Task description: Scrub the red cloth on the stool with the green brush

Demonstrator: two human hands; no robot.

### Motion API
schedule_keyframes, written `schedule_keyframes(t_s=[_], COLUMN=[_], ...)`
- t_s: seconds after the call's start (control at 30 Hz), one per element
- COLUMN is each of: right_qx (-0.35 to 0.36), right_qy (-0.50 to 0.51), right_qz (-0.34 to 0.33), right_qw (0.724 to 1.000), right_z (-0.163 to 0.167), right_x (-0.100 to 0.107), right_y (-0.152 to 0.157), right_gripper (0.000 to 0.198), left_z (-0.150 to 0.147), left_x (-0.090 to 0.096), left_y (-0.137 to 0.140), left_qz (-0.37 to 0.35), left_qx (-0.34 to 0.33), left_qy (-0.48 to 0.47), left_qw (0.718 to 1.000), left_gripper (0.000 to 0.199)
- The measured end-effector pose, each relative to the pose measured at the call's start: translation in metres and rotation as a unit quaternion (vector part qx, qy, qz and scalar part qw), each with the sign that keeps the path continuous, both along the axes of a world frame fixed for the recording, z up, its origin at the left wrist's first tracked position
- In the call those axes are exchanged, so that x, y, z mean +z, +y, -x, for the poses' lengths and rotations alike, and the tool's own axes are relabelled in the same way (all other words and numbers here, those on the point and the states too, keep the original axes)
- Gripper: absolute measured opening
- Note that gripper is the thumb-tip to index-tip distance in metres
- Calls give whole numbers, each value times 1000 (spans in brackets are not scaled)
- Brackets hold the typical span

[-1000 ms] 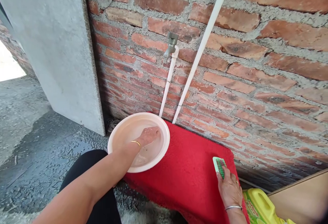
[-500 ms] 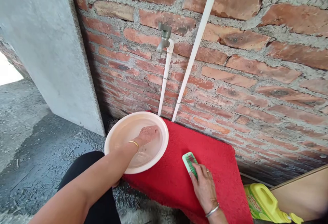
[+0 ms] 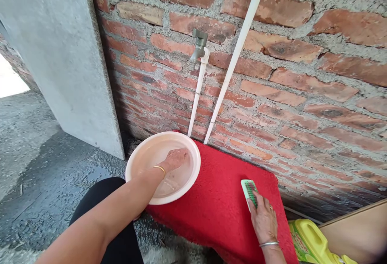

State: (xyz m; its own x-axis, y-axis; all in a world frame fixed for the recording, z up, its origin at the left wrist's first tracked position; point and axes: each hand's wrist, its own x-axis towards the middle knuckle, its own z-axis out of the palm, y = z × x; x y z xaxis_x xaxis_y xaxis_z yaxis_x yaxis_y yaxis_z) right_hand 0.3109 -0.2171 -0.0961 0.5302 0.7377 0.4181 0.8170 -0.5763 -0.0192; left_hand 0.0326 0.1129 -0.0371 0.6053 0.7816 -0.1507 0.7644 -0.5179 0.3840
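My left hand [image 3: 175,158], with a gold bangle at the wrist, is down in a pale pink basin [image 3: 132,171] of cloudy water. Its fingers curl under in a closed shape, and whatever they hold is hidden. A light green scrubbing brush [image 3: 249,190] with darker green bristles showing is gripped in my right hand [image 3: 265,217], which wears a ring and a silver bangle. That hand is over the right part of a red cloth-covered surface [image 3: 220,199]. Whether the brush touches the cloth, I cannot tell.
Behind the red surface rises a brick wall [image 3: 281,111] with a grey tap [image 3: 198,47] and two white pipes [image 3: 234,56]. A grey slab [image 3: 69,62] leans at the left over wet floor. At the lower right lies a yellow jug [image 3: 313,238].
My right hand has carried the brush to the right across the red cloth. My left hand stays in the basin. The view has shifted slightly.
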Motion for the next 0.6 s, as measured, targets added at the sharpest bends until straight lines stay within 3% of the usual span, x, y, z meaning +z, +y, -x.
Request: schedule_keyframes(t_s=[0.2,0.6], right_qx=[-37,7], right_qy=[-7,-9], right_qz=[-23,-22], right_qw=[999,1000], right_z=[-29,-10], right_x=[-1,-4], right_y=[-23,-17], right_gripper=[47,49], left_z=[0,-3], left_x=[0,1], left_y=[0,-2], left_qz=[3,-6], left_qx=[-4,-18], left_qy=[-12,12], left_qw=[1000,1000], left_gripper=[27,30])
